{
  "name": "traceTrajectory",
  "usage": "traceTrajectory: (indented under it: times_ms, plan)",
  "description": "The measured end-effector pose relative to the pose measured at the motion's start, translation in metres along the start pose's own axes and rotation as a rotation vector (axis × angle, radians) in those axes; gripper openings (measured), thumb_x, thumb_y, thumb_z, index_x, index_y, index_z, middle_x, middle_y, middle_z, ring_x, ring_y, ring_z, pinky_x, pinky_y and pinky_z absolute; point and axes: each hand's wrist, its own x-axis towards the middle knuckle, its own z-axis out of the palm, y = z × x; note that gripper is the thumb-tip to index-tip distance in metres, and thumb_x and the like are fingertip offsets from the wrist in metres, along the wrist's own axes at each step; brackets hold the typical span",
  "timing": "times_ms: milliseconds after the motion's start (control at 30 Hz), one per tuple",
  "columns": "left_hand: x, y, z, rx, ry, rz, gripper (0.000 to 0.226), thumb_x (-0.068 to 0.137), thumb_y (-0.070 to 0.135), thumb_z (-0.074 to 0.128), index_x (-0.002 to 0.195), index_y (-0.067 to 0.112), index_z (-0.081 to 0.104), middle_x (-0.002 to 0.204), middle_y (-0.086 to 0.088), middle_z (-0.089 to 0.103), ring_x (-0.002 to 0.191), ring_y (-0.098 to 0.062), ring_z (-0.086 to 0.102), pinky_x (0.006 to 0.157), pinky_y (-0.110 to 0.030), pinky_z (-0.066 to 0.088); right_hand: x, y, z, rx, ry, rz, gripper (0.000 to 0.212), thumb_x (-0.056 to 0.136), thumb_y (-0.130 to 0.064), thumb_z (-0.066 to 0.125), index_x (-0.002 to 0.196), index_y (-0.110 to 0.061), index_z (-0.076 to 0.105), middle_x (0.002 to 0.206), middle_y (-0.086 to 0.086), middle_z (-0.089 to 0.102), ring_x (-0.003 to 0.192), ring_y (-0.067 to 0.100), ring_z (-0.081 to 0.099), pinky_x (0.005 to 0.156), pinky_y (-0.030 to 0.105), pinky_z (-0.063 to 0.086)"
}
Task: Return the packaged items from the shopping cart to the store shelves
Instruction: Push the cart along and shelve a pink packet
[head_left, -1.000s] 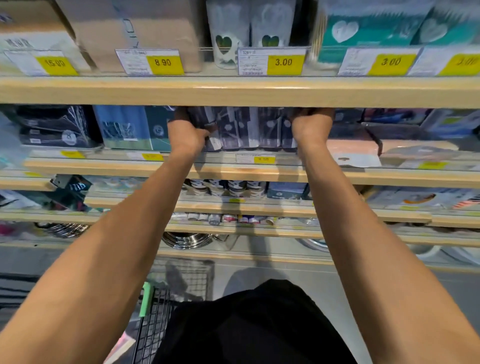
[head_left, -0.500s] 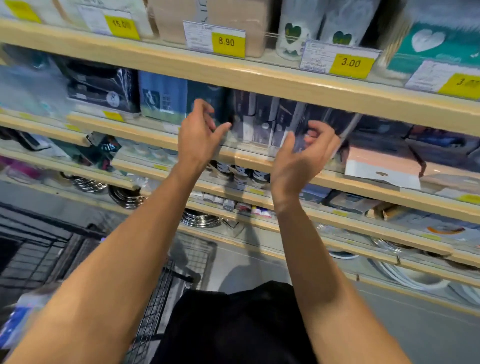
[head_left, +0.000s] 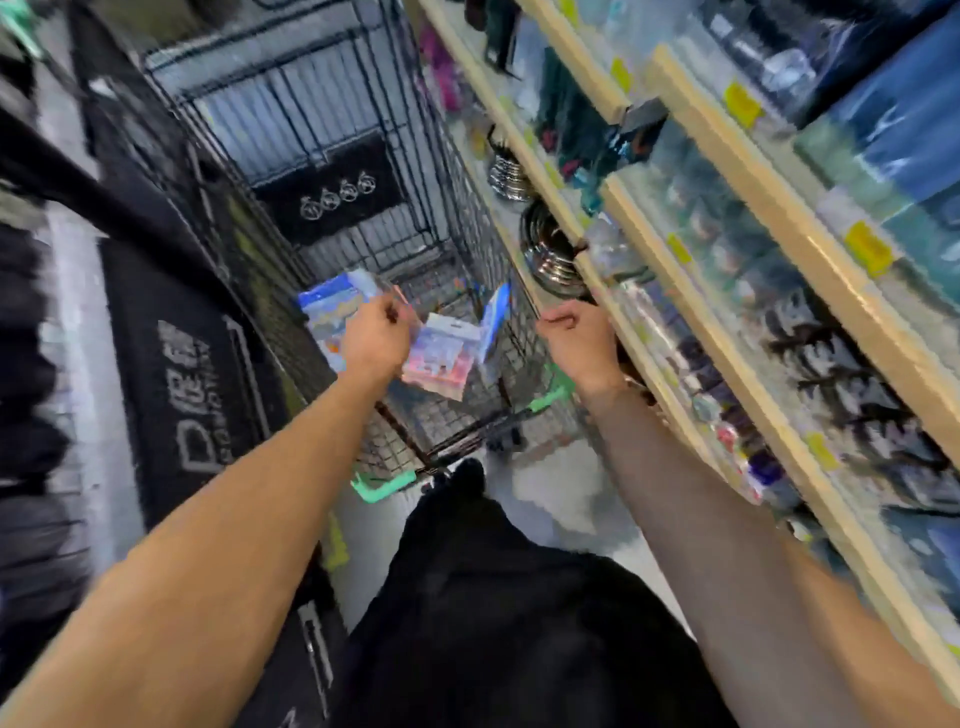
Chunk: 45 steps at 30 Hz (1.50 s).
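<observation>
The black wire shopping cart stands to the left of the shelves, seen through motion blur. Several flat packaged items lie in its near end: a blue pack, a pink and white pack and a blue pack standing on edge. My left hand hovers over the blue pack with loosely curled fingers; I see nothing gripped. My right hand hangs empty, fingers loosely curled, beside the edge of a wooden shelf.
A black doormat lies further along in the cart. The cart's green handle is just below my hands. Stacked steel bowls sit on a low shelf. Dark mats hang at left.
Both hands left the dark packs on the shelf and came down over the cart. My view swung left and down from the shelf front to the cart.
</observation>
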Motion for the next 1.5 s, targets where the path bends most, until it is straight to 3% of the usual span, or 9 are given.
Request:
traceTrajectory:
  times_ms: [167,333,433,500,600,767,1033,1367,1500]
  plan:
    - [-0.029,-0.132,-0.049,0.045,0.19,-0.425,0.027,0.084,0.018,0.064,0.108,0.009,0.059,0.116,-0.018,0.058,0.106,-0.038,0.06,0.089,-0.04,0.048,0.017,0.023,0.055,-0.333,-0.055,0.086,0.029,0.078,-0.016,0.067,0.107,-0.013,0.067,0.107,0.013,0.067,0.099,0.03,0.063,0.094,0.036,0.051]
    - [-0.055,-0.177,-0.027,-0.287,-0.127,-0.734,0.042,0.087,0.036,0.067,0.116,0.005,0.06,0.107,-0.01,0.067,0.095,-0.031,0.066,0.09,-0.045,0.056,0.017,0.036,0.061,-0.471,-0.185,0.15,0.02,0.087,-0.01,0.066,0.106,-0.004,0.065,0.102,0.015,0.073,0.097,0.033,0.07,0.091,0.043,0.056]
    - [-0.073,-0.167,0.002,-0.182,-0.286,-0.652,0.029,0.093,0.032,0.064,0.113,0.011,0.058,0.111,-0.005,0.066,0.101,-0.025,0.064,0.089,-0.035,0.053,0.007,0.05,0.068,-0.669,-0.165,-0.039,0.019,0.089,-0.014,0.066,0.107,-0.012,0.073,0.108,0.013,0.07,0.099,0.03,0.066,0.091,0.043,0.055]
    - [-0.082,-0.158,0.021,-0.063,-0.25,-0.618,0.043,0.089,0.032,0.067,0.124,0.012,0.055,0.122,-0.008,0.064,0.112,-0.028,0.061,0.099,-0.039,0.05,0.008,0.058,0.067,-0.806,-0.019,-0.186,0.038,0.084,-0.016,0.072,0.121,-0.013,0.063,0.122,0.014,0.058,0.114,0.031,0.056,0.099,0.045,0.049]
    - [-0.094,-0.152,0.042,0.073,-0.114,-0.647,0.037,0.092,0.025,0.06,0.125,0.009,0.052,0.12,-0.014,0.063,0.111,-0.036,0.06,0.096,-0.042,0.051,0.021,0.077,0.059,-0.753,-0.088,-0.164,0.064,0.084,-0.012,0.074,0.139,-0.005,0.042,0.124,0.017,0.059,0.113,0.035,0.059,0.097,0.048,0.051]
    - [-0.106,-0.152,0.052,0.288,-0.035,-0.609,0.028,0.094,0.024,0.052,0.115,0.006,0.051,0.112,-0.018,0.063,0.101,-0.039,0.064,0.088,-0.044,0.055,0.018,0.096,0.044,-0.888,-0.118,-0.233,0.03,0.096,-0.002,0.057,0.125,0.005,0.052,0.094,0.016,0.068,0.069,0.024,0.051,0.058,0.029,0.041]
    - [-0.16,-0.18,0.049,0.394,-0.091,-0.651,0.019,0.086,0.006,0.057,0.103,0.009,0.048,0.103,-0.016,0.064,0.095,-0.035,0.063,0.067,-0.039,0.046,-0.039,0.116,0.033,-0.896,-0.172,-0.126,0.008,0.09,0.002,0.064,0.098,0.002,0.064,0.086,0.012,0.066,0.073,0.025,0.055,0.056,0.028,0.041]
    - [-0.3,-0.21,0.074,0.382,-0.155,-0.61,0.037,0.082,0.003,0.065,0.116,0.008,0.049,0.1,-0.015,0.066,0.094,-0.034,0.065,0.076,-0.04,0.054,-0.156,0.204,-0.004,-0.836,-0.15,-0.073,0.011,0.079,0.003,0.075,0.087,0.004,0.066,0.065,0.009,0.05,0.078,0.033,0.066,0.069,0.038,0.06]
    - [-0.36,-0.214,0.087,0.36,-0.206,-0.612,0.042,0.082,0.002,0.067,0.119,0.007,0.048,0.096,-0.013,0.066,0.091,-0.031,0.065,0.075,-0.038,0.049,-0.207,0.241,-0.031,-0.849,-0.16,-0.087,0.019,0.079,0.003,0.075,0.096,0.004,0.066,0.087,0.02,0.069,0.088,0.038,0.068,0.073,0.04,0.059]
